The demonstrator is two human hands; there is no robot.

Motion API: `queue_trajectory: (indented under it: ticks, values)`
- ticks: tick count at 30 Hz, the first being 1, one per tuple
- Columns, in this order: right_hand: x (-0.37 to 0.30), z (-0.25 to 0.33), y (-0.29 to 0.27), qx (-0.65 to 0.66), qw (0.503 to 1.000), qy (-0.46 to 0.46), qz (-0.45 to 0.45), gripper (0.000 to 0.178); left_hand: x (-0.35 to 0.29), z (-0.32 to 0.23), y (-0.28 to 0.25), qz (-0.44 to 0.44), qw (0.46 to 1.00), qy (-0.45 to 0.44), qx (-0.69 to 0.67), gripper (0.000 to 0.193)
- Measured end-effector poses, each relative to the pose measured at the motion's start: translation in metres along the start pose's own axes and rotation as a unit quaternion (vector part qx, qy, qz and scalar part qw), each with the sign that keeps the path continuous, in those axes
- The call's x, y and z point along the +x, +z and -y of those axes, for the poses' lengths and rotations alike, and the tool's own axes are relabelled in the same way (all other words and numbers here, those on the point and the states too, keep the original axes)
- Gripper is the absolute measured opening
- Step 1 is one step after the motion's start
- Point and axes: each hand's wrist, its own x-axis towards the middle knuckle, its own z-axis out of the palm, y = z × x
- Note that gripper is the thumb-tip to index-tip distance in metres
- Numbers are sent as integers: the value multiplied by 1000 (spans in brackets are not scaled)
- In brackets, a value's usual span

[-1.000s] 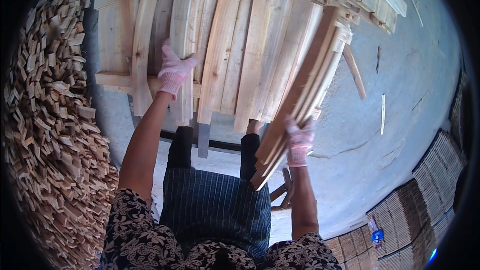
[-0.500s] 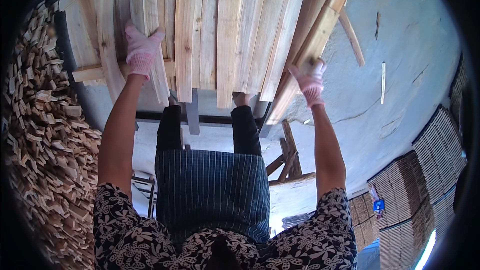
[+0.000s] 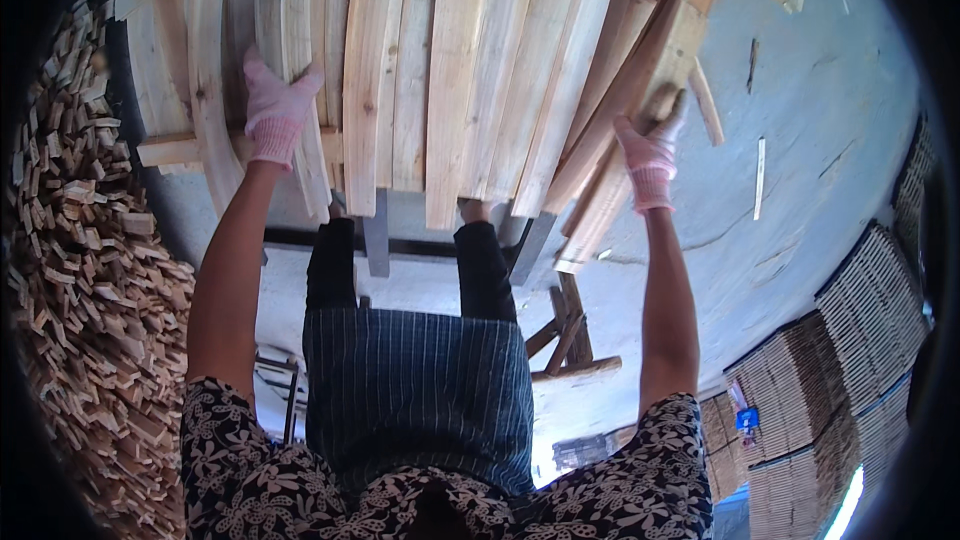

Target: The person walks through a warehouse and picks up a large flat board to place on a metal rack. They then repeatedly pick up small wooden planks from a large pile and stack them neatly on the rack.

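My left hand (image 3: 275, 115), in a pink knitted glove, grips the near part of a narrow wooden plank (image 3: 298, 30), its thumb and fingers on either side. To the right, my right hand (image 3: 652, 152), gloved the same way, holds the outer edge of a slanting wooden board (image 3: 598, 212). Another slanting board (image 3: 610, 105) lies just inside that one, a narrow gap showing between their near ends. Several pale planks (image 3: 455, 70) lie side by side between my hands. The fingertips under the wood are hidden.
A dark metal frame (image 3: 376, 245) supports the planks, with my legs beside it. A large heap of short wood pieces (image 3: 100, 320) rises at the left. A wooden trestle (image 3: 572, 335) stands behind on the right, and stacked slats (image 3: 790, 375) line the far right.
My right hand has moved right, and the outer board has shifted right with it, parting from the one beside it. My left hand keeps nearly the same place on its plank.
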Motion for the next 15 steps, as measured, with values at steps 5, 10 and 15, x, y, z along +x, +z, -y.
queue_trajectory:
  ticks: [5,10,15]
  values:
    - [19,36,43,-188,972,133,-38,110,2,3,4,-9,1000,8,6,101]
    - [-18,4,35,-263,946,170,85,112,-2,12,3,-4,1000,-3,-4,101]
    - [-17,-32,28,-110,993,8,32,106,-4,1,7,5,1000,21,18,105]
